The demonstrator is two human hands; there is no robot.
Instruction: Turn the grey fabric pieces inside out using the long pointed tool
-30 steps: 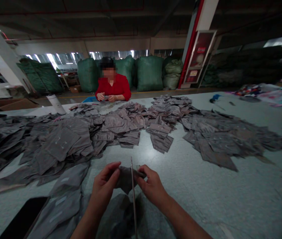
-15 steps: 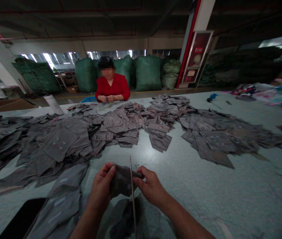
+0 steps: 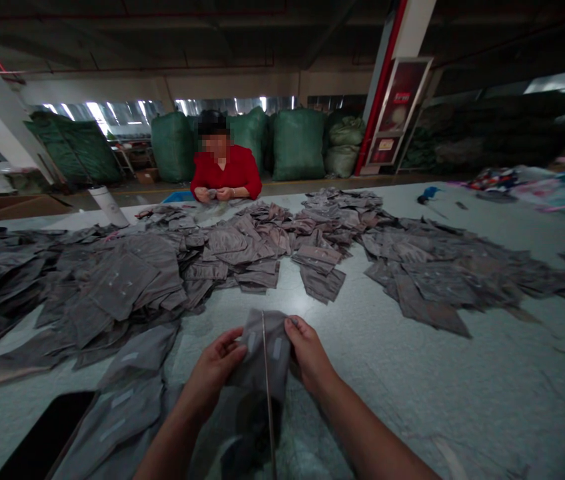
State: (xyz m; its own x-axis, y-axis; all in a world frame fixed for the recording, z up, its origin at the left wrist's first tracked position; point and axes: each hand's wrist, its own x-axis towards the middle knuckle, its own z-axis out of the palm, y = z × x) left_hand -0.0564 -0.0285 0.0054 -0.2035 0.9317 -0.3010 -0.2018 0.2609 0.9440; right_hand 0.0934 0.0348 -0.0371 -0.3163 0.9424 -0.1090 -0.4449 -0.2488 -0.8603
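My left hand [image 3: 215,369] and my right hand [image 3: 307,353] both grip one grey fabric piece [image 3: 263,353], held up flat over the near edge of the table, with two small pale patches showing on it. A thin upright rod or cord [image 3: 266,393] crosses in front of the piece between my hands. More grey pieces [image 3: 122,407] lie just left of my left forearm.
Heaps of grey fabric pieces [image 3: 242,253] cover the wide pale table [image 3: 412,373]. A person in a red top [image 3: 226,175] sits at the far side, hands together. A dark flat slab [image 3: 45,440] lies at near left, a white cylinder [image 3: 108,207] far left, green sacks [image 3: 298,143] behind.
The bunched grey piece between my hands has been spread out and raised, its flat face with pale patches now showing. My hands have moved slightly apart and forward.
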